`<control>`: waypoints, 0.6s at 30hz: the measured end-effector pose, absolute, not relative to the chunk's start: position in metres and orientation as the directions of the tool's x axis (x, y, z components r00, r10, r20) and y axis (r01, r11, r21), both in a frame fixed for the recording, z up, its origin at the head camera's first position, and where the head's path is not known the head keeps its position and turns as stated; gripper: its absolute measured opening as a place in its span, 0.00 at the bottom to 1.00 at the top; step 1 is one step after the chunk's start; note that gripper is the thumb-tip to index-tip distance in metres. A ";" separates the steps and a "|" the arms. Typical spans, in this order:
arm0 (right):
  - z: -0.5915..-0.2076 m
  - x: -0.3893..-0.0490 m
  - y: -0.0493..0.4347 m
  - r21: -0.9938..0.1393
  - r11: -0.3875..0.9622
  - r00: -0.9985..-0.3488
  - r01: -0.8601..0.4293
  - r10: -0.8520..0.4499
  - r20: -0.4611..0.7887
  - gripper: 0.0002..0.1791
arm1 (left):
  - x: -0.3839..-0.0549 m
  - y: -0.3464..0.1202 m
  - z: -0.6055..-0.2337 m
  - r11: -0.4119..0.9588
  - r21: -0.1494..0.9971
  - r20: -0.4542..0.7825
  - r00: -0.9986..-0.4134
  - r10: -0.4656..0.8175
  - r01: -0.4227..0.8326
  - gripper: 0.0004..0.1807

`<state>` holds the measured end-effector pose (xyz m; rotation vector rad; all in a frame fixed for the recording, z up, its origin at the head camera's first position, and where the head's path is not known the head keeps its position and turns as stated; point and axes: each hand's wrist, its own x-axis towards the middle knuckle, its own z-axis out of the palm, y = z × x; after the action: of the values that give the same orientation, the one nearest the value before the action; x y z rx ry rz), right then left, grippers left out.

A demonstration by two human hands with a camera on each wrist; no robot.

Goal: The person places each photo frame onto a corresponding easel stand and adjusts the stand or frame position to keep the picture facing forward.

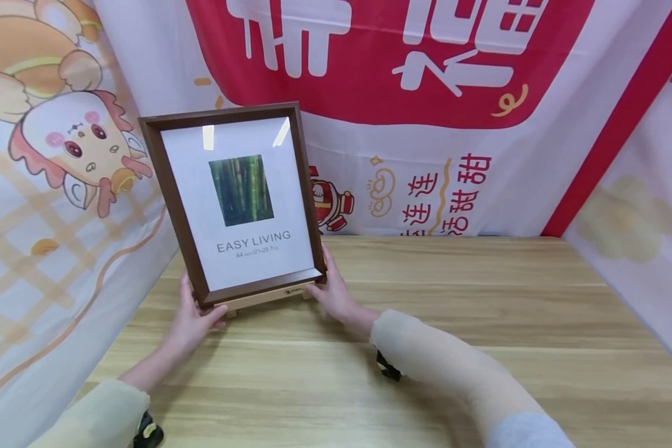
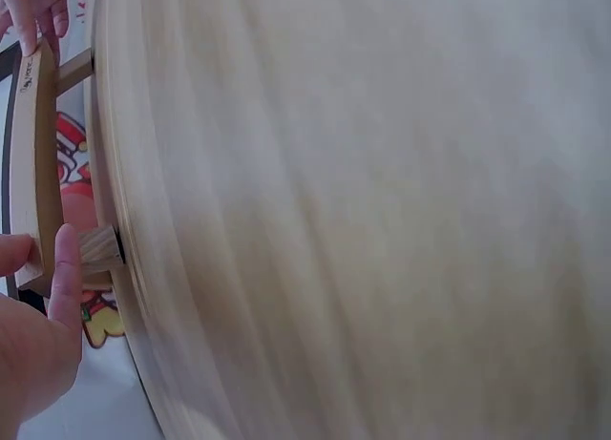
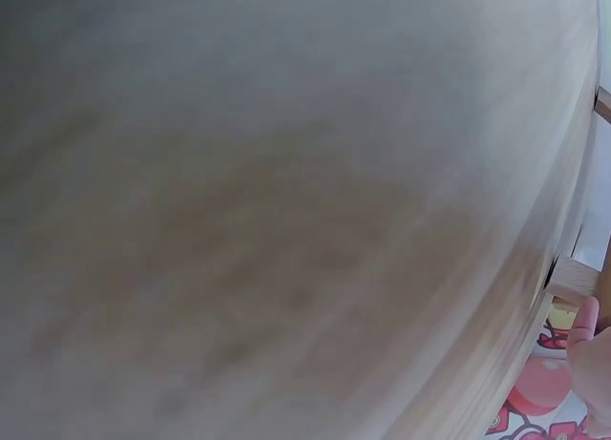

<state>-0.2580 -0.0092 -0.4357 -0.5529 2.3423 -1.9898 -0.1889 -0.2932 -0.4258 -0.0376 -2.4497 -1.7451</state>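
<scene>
A brown picture frame [image 1: 200, 274] with a small bamboo print and the words "EASY LIVING" leans back on a light wooden easel [image 1: 260, 298] at the left of the table. My left hand [image 1: 193, 320] grips the easel's lower left end, thumb in front along the ledge. At the other end, my right hand [image 1: 336, 292] holds the ledge near the frame's lower right corner. In the left wrist view, the ledge [image 2: 38, 163] runs between both hands, above short wooden legs [image 2: 98, 249]. Only part of the right hand [image 3: 592, 364] shows in the right wrist view, beside a leg [image 3: 573, 278].
The wood-grain table [image 1: 453, 298] extends to the right of the easel and towards me. Behind it hangs a red and white printed cloth [image 1: 369, 93]. Another printed cloth [image 1: 67, 261] with a cartoon figure borders the left side.
</scene>
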 end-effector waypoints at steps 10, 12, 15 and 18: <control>-0.437 -0.257 0.016 -0.950 0.105 -0.927 -0.294 -0.273 0.257 0.56 | -0.185 -0.266 -0.429 0.317 0.943 0.121 -0.991 -0.054 0.098 0.64; -0.439 -0.256 0.023 -0.948 0.095 -0.924 -0.304 -0.271 0.269 0.55 | -0.186 -0.259 -0.430 0.311 0.945 0.119 -0.992 -0.047 0.098 0.64; -0.436 -0.252 0.035 -0.950 0.076 -0.924 -0.304 -0.265 0.275 0.55 | -0.186 -0.248 -0.431 0.308 0.946 0.118 -0.992 -0.040 0.100 0.64; -0.435 -0.249 0.048 -0.956 0.066 -0.932 -0.286 -0.253 0.262 0.55 | -0.188 -0.236 -0.432 0.307 0.946 0.118 -0.992 -0.032 0.103 0.64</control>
<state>-0.2487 0.0479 -0.4351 -0.5847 2.3123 -2.0838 -0.1881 -0.2360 -0.4320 -0.0664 -2.4452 -1.7832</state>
